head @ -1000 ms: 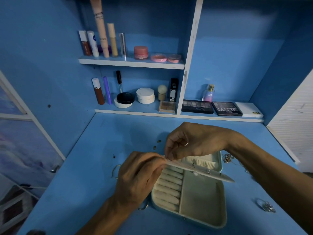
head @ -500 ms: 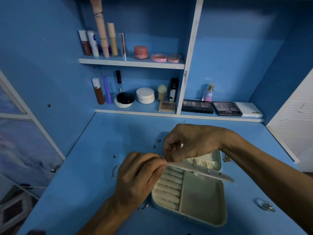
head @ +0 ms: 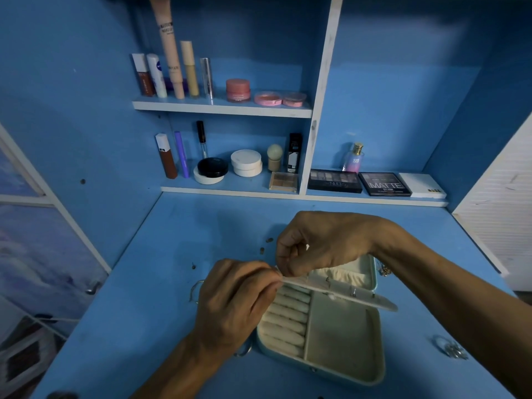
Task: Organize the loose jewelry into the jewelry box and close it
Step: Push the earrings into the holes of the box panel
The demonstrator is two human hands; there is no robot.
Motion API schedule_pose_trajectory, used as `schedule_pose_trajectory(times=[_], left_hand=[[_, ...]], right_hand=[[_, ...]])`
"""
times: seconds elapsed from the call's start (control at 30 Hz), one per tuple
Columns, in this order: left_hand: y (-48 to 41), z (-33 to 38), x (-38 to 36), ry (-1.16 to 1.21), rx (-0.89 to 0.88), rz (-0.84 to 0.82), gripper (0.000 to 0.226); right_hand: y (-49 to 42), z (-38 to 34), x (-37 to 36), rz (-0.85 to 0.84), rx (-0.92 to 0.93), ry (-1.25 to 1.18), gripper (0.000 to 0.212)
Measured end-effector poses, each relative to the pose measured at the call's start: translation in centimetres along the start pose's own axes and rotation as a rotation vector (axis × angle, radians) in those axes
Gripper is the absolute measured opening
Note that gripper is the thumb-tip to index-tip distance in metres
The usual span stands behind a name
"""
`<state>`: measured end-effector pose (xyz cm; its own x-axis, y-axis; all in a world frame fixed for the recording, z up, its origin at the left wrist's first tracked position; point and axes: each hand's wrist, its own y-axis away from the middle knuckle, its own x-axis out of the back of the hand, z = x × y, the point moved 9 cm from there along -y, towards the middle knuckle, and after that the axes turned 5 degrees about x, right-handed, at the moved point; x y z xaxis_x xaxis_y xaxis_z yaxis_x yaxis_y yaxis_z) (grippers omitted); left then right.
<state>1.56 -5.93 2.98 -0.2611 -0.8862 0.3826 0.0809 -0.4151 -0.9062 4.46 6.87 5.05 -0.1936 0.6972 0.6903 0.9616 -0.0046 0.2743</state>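
An open pale-green jewelry box [head: 345, 372] with cream lining lies on the blue desk, ring rolls at its left, an empty compartment at its right. A thin cream earring panel [head: 359, 296] is lifted across the box. My left hand [head: 233, 303] grips the panel's left end. My right hand [head: 319, 243] pinches something very small right at that end; the item itself is too small to make out. Loose pieces lie around: small studs [head: 269, 240], a hoop [head: 195, 289] left of my left hand, a ring cluster [head: 452, 349] at the right, a chain [head: 384, 270] behind my right wrist.
Two shelves at the back hold cosmetics: tubes and jars [head: 237, 90], compacts [head: 246, 162], eyeshadow palettes [head: 385, 184] and a perfume bottle [head: 354, 158]. Blue walls close in the desk on both sides. A white slatted panel [head: 501, 220] stands at the right.
My right hand's fingertips have shifted slightly left and down toward the panel's left end. The left hand and the box stay as they were.
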Motion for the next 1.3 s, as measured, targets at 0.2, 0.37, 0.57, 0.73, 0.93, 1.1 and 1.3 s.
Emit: schedule_pose_trajectory(times=[0.2, 0.37, 0.57, 0.73, 0.93, 1.1, 1.3], left_hand=[[-0.3, -0.7, -0.3, 0.082, 0.085, -0.016, 0.008], [-2.6, -2.3, -1.8, 0.174, 0.255, -0.072, 0.013], [-4.8, -5.7, -5.6, 0.315, 0.501, -0.180, 0.019], [-5.0, -7.3, -8.4, 0.346, 0.613, -0.235, 0.018], [-4.3, -8.7, -10.1, 0.343, 0.691, -0.342, 0.018], [-3.7, -9.2, -10.0, 0.295, 0.679, -0.378, 0.016], [-2.8, -10.7, -7.7, 0.220, 0.670, -0.411, 0.015]], right_hand=[[0.5, 0.9, 0.4, 0.023, 0.033, -0.054, 0.008], [2.0, 2.7, 3.5, 0.226, 0.063, -0.178, 0.014], [4.7, 5.1, 6.8, 0.310, 0.048, -0.139, 0.014], [4.8, 7.9, 8.0, 0.440, -0.004, -0.104, 0.014], [4.1, 11.1, 7.9, 0.545, -0.081, -0.063, 0.010], [3.4, 12.8, 7.1, 0.549, -0.146, -0.008, 0.009], [2.7, 13.9, 6.1, 0.549, -0.204, 0.048, 0.010]])
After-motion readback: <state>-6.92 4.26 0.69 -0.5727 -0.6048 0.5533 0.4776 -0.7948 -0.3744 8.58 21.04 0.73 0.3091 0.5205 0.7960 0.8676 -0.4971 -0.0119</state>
